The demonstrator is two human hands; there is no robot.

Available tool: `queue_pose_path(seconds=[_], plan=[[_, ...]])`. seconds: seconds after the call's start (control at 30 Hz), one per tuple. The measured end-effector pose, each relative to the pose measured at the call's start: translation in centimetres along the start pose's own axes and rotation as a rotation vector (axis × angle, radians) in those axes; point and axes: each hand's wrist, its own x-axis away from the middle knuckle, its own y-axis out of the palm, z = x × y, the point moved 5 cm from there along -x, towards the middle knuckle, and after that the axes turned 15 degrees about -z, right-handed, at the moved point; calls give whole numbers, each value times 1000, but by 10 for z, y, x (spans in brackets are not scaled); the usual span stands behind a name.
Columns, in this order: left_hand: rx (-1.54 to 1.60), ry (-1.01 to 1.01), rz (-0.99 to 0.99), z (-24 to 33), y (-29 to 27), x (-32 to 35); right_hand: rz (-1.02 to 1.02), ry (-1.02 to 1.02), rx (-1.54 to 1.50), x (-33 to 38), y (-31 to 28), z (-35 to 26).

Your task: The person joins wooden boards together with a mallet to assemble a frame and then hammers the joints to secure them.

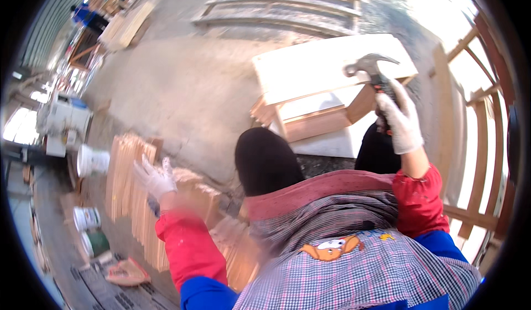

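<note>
My right hand, in a white glove, is wrapped round the dark and orange handle of a claw hammer. The hammer's metal head is raised over the right part of a pale wooden box, whose flat top panel faces up and whose front side shows an opening. Off to the left, my gloved left hand has its fingers spread and holds nothing that I can see. It hovers above or touches stacked wooden slats; I cannot tell which.
My knees flank the near side of the box, which rests on a white board. White buckets stand left of the slats. A slatted wooden rack lies beyond the box, and a wooden frame rises at right. Another person is far left.
</note>
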Motion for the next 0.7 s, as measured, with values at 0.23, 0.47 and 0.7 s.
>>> queue_pose_path(seconds=[0.23, 0.47, 0.7], plan=[[825, 969, -305, 256, -50, 0, -26, -5, -186, 1, 8, 4], [1344, 870, -900, 317, -45, -10, -50, -5, -185, 4, 6, 6], [1421, 671, -606, 316, -18, -57, -40, -21, -266, 1, 13, 15]])
